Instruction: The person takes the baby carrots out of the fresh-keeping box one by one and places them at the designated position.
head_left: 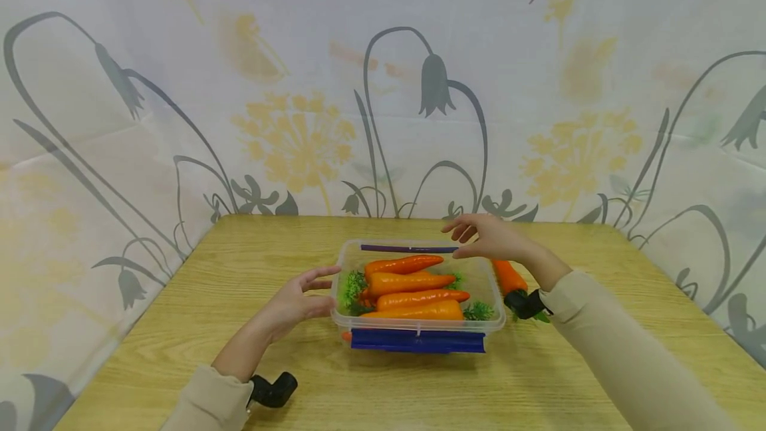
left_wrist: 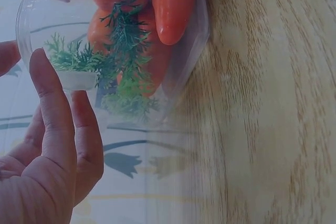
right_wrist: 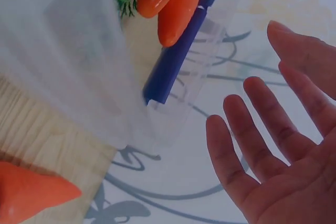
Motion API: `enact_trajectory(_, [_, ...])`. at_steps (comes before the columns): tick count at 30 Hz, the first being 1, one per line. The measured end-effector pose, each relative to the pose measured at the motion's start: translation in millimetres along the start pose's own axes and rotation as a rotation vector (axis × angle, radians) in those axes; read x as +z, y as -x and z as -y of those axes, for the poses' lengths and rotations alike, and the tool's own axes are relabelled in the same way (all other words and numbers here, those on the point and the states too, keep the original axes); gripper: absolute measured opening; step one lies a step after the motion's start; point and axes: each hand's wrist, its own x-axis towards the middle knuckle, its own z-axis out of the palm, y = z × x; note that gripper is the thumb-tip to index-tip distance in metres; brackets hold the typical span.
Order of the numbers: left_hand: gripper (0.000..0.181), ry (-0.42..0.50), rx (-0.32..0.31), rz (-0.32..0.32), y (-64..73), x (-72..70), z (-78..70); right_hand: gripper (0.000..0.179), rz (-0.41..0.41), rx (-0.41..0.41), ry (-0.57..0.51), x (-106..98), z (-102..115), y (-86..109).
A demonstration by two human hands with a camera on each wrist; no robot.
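Note:
A clear plastic food container [head_left: 500, 311] with blue clips stands mid-table, several orange carrots [head_left: 413, 283] with green leafy tops lying inside. At its left end is my left hand [head_left: 293, 304], thumb and fingers spread along the side. In the left wrist view, the left fingertips [left_wrist: 43, 69] are right at the container's rim, fairly straight. My right hand [head_left: 493, 237] hovers over the back right corner, its fingers loosely bent with nothing between them. The right wrist view shows the right palm and spread fingers [right_wrist: 239, 124] apart from the container.
Another carrot [head_left: 509, 277] lies on the table to the right of the container, partly hidden by the right wrist and its black camera [head_left: 525, 304]. The wood-grain table [head_left: 239, 271] ends at a flower-printed curtain [head_left: 287, 38] behind and at the sides.

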Motion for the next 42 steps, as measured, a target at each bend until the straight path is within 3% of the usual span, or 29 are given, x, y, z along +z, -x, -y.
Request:
enact_trajectory(19, [0.063,-0.004,-0.011,-0.022,0.9,-2.2,0.4,0.039,0.275,-0.077,-0.076,14,17,-29.7])
enact_trajectory(31, [0.063,-0.003,-0.008,-0.012,0.5,-1.7,-0.1,0.041,0.502,-0.053,-0.053,32,24,-48.4])
enact_trajectory(36, [0.063,-0.001,-0.012,-0.011,0.3,-1.9,0.0,0.042,0.562,-0.050,-0.070,35,27,-51.4])
enact_trajectory(42, [0.064,0.001,-0.004,0.009,-1.0,-2.4,1.4,0.047,0.632,0.009,-0.124,37,28,-53.0])
